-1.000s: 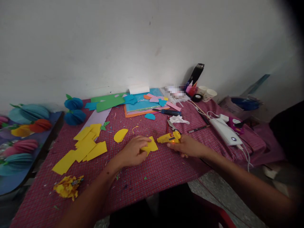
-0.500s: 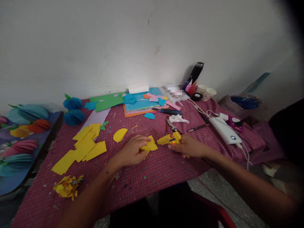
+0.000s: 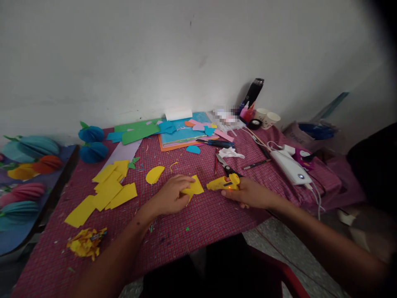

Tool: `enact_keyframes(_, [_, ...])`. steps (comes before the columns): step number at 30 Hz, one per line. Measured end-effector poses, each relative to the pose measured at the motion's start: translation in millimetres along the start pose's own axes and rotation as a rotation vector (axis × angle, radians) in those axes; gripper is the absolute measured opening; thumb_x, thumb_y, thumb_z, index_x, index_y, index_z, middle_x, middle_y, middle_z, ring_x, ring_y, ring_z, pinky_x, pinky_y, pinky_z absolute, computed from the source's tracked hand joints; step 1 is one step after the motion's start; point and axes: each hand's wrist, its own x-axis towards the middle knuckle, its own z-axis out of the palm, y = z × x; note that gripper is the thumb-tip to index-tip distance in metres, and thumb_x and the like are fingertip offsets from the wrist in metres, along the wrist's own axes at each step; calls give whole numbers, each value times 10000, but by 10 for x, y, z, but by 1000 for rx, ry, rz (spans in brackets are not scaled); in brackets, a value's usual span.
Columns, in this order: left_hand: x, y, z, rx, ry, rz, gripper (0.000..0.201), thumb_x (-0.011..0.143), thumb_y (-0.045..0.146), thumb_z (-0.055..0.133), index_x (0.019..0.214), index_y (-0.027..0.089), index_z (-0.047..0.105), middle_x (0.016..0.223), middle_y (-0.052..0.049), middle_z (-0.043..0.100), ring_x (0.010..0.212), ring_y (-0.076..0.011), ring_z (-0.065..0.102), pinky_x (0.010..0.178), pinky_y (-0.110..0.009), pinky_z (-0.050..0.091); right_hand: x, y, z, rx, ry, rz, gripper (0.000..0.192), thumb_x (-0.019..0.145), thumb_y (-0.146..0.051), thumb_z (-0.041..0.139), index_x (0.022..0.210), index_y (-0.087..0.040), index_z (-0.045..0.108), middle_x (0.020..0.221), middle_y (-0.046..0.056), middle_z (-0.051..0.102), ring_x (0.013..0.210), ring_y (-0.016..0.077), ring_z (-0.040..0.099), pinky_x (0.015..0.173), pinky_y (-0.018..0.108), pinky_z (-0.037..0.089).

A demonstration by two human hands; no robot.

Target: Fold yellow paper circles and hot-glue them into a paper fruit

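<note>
My left hand point(image 3: 173, 194) is closed on a piece of yellow paper point(image 3: 197, 186) close to the tabletop, its fingers covering the paper's left part. The piece looks folded, with a curved lower edge. In my right hand point(image 3: 252, 193) is a yellow hot glue gun point(image 3: 221, 182), gripped by its handle, with a small orange light lit on its side. Its nozzle points left at the paper, a short gap away from it. A yellow half-round paper cutout point(image 3: 155, 175) lies beyond my left hand. Scissors point(image 3: 228, 167) rest just behind the glue gun.
Left on the checked tablecloth point(image 3: 173, 240) are yellow paper rectangles point(image 3: 108, 193) and a crumpled yellow ball point(image 3: 85, 243). Coloured sheets point(image 3: 182, 134) lie at the back. A power bank point(image 3: 290, 167), paper cups point(image 3: 271, 119) and a black bottle point(image 3: 254, 92) stand right. Paper pumpkins point(image 3: 93, 152) sit left.
The view has shifted slightly. The glue gun's nozzle is a little farther right of the yellow paper. Both hands keep their hold.
</note>
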Motion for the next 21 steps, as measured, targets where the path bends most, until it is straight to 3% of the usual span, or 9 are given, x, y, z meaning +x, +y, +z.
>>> enact_keyframes(21, [-5,-12,2,1,4,20,133,769,105,552,842,206,599,1253,-83,674,1183,-243,595,1048,-450,450,21,44,-20,-3,-29,-14,429,870,-573,602,966,-167,704,565,-33,531,455,94,487,432,199,403])
